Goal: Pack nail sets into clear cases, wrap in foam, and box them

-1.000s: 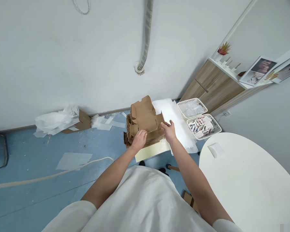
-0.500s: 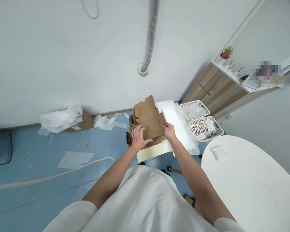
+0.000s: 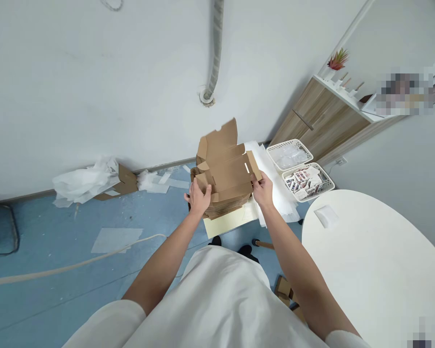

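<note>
A flat brown cardboard box blank (image 3: pixel 226 166) is held up above a stack of similar blanks (image 3: pixel 226 207). My left hand (image 3: pixel 197 197) grips its left flap with curled fingers. My right hand (image 3: pixel 263 188) pinches its right edge near a slotted tab. The blank's far flap stands tilted up toward the wall. The stack rests on a small pale yellow stool top (image 3: pixel 228 222).
White foam sheets (image 3: pixel 271 186) lie right of the stack. Two white baskets (image 3: pixel 313 186) hold packets and bags. A round white table (image 3: pixel 369 270) is at the right. Paper scraps and a torn box (image 3: pixel 94 182) litter the blue floor, and a hose (image 3: pixel 76 265) crosses it.
Both hands have taken the top blank by its sides and raised it off the stack, with its flaps opening upward. The view shifted slightly.
</note>
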The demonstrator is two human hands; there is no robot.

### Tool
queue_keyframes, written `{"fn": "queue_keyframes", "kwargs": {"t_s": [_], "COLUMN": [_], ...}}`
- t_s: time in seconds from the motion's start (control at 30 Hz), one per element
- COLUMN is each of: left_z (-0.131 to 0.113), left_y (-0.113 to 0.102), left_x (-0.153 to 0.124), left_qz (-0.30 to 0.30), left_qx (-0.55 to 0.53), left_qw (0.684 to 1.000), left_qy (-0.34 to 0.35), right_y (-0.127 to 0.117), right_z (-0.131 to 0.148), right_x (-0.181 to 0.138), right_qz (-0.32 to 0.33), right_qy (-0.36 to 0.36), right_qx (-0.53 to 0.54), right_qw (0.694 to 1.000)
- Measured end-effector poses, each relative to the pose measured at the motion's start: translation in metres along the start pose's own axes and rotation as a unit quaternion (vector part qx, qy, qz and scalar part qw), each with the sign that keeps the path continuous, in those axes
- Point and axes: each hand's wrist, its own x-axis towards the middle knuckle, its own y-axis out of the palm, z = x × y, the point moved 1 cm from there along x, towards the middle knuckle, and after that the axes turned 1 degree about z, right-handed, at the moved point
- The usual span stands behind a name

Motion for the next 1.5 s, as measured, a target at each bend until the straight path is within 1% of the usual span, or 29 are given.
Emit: {"fn": "queue_keyframes", "kwargs": {"t_s": [0.07, 0.1, 0.2, 0.27, 0.33, 0.4, 0.47, 0.5, 0.57, 0.67, 0.77, 0.9, 0.97, 1.03, 1.17, 1.23, 1.33, 1.4, 1.5], "left_z": [-0.009, -0.014, -0.027, -0.037, -0.048, -0.061, -0.077, -0.086, -0.106, -0.139, -0.168, -0.198, -0.209, -0.218, -0.231, -0.234, -0.235, -0.234, -0.231], "left_y": [-0.001, 0.0, 0.014, 0.031, 0.052, 0.076, 0.098, 0.109, 0.129, 0.159, 0.189, 0.226, 0.243, 0.26, 0.289, 0.302, 0.317, 0.324, 0.332], "left_x": [0.005, 0.007, 0.014, 0.014, 0.008, -0.003, -0.019, -0.028, -0.049, -0.087, -0.132, -0.198, -0.229, -0.256, -0.297, -0.311, -0.324, -0.329, -0.331], "left_qz": [-0.004, 0.003, 0.064, 0.11, 0.163, 0.236, 0.312, 0.341, 0.378, 0.418, 0.457, 0.481, 0.484, 0.488, 0.488, 0.483, 0.474, 0.467, 0.469], "left_qx": [-0.022, -0.044, -0.131, -0.169, -0.201, -0.231, -0.238, -0.228, -0.197, -0.143, -0.091, -0.026, 0.011, 0.045, 0.104, 0.133, 0.175, 0.199, 0.22], "left_qw": [1.0, 0.999, 0.989, 0.979, 0.965, 0.942, 0.916, 0.906, 0.892, 0.87, 0.842, 0.81, 0.798, 0.788, 0.774, 0.771, 0.768, 0.768, 0.767], "left_qy": [0.007, 0.013, 0.032, 0.041, 0.051, 0.065, 0.088, 0.104, 0.149, 0.22, 0.273, 0.336, 0.358, 0.374, 0.39, 0.392, 0.394, 0.391, 0.378], "right_y": [-0.013, -0.021, -0.05, -0.072, -0.095, -0.12, -0.144, -0.157, -0.182, -0.218, -0.253, -0.301, -0.323, -0.343, -0.376, -0.388, -0.4, -0.403, -0.404], "right_z": [0.0, -0.002, -0.015, -0.027, -0.039, -0.048, -0.056, -0.059, -0.065, -0.075, -0.089, -0.116, -0.132, -0.146, -0.169, -0.177, -0.189, -0.195, -0.202], "right_x": [0.0, -0.002, -0.016, -0.031, -0.049, -0.069, -0.092, -0.104, -0.13, -0.173, -0.22, -0.285, -0.313, -0.337, -0.368, -0.377, -0.386, -0.388, -0.387], "right_qz": [-0.024, -0.039, -0.098, -0.139, -0.179, -0.22, -0.263, -0.285, -0.332, -0.4, -0.453, -0.511, -0.519, -0.515, -0.491, -0.472, -0.436, -0.408, -0.365], "right_qy": [0.011, 0.017, 0.035, 0.05, 0.066, 0.081, 0.095, 0.104, 0.128, 0.159, 0.164, 0.183, 0.209, 0.235, 0.268, 0.29, 0.323, 0.335, 0.354], "right_qx": [0.022, 0.031, 0.043, 0.043, 0.045, 0.049, 0.042, 0.032, 0.004, -0.034, -0.063, -0.09, -0.08, -0.065, -0.042, -0.043, -0.077, -0.1, -0.106], "right_qw": [0.999, 0.999, 0.994, 0.988, 0.981, 0.971, 0.959, 0.952, 0.934, 0.902, 0.874, 0.835, 0.825, 0.822, 0.828, 0.832, 0.836, 0.843, 0.854]}}
